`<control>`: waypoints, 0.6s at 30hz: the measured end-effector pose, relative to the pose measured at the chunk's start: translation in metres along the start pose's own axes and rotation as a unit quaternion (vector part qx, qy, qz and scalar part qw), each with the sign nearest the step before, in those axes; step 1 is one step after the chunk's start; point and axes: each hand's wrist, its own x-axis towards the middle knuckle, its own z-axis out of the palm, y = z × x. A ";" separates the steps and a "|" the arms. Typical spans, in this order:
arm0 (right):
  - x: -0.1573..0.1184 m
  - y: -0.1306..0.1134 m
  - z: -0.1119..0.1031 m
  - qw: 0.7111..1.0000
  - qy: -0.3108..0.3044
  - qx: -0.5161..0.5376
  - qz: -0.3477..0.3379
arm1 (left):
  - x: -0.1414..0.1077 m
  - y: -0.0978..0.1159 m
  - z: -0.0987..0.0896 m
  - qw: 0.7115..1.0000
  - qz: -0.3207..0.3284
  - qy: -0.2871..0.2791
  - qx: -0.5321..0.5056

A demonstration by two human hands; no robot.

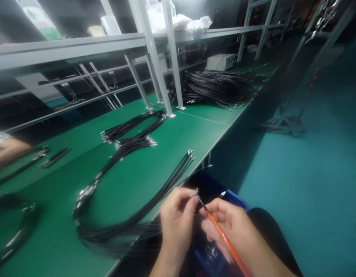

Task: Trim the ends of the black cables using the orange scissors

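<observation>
- Thumb and forefinger of the left hand [178,211] are closed in a pinch on a small metal fitting [197,191]; whether a cable runs from it is hidden.
- The right hand [224,219] curls round an orange-handled tool [224,236], whose thin shaft reaches up to the fitting; exact contact is too small to tell.
- This one piece looks mid-step, not finished.
- Below the hands, at the bench edge, sits a blue bin [237,199] with indistinct shiny pieces inside.
- On the green bench [201,130], a long bundle of black cables [101,173] curves round, metal tips showing; which ends are done cannot be read.
- Farther off lies a big cable heap [215,86], so much material remains around, its state unclear.
- At far left, a co-worker's forearm [13,150] rests near more cables.
</observation>
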 end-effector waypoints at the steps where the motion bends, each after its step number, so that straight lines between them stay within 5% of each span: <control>1: 0.001 0.001 0.000 1.000 0.005 -0.001 0.002 | 0.000 0.000 0.000 1.000 0.001 0.000 0.004; 11: 0.002 0.003 -0.004 1.000 -0.013 -0.006 0.015 | 0.001 0.002 0.003 0.999 0.021 0.006 0.040; 18: -0.002 0.008 -0.008 1.000 -0.006 -0.007 -0.009 | 0.001 0.007 0.005 0.990 0.092 0.048 0.097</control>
